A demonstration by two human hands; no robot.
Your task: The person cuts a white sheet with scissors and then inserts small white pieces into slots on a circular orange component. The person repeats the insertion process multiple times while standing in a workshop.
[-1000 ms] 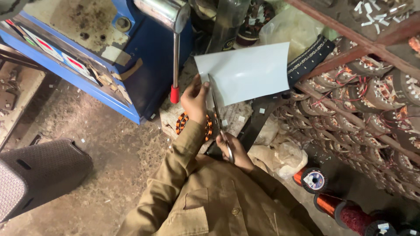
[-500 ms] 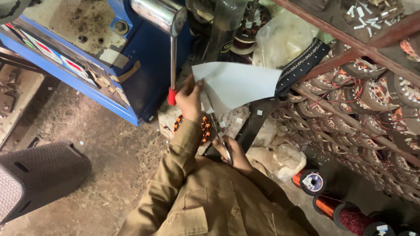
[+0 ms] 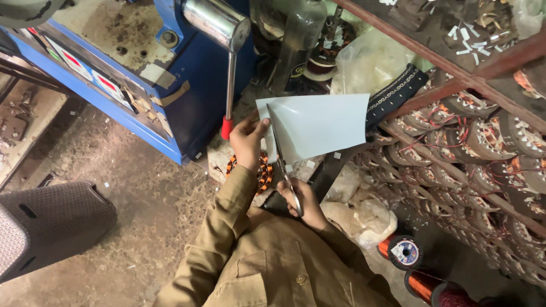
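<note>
Scissors (image 3: 281, 159) in right hand (image 3: 304, 199), blades seemingly pointing away, into pale sheet (image 3: 321, 125).

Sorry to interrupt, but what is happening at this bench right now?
A person in a tan shirt is cutting a pale sheet with scissors. The left hand pinches the sheet's left edge, and the right hand works the scissors, whose blades run up into the sheet near that edge. Below the hands lies a copper-wound coil. A blue machine stands to the left, and racks of wound coils fill the right.
</note>
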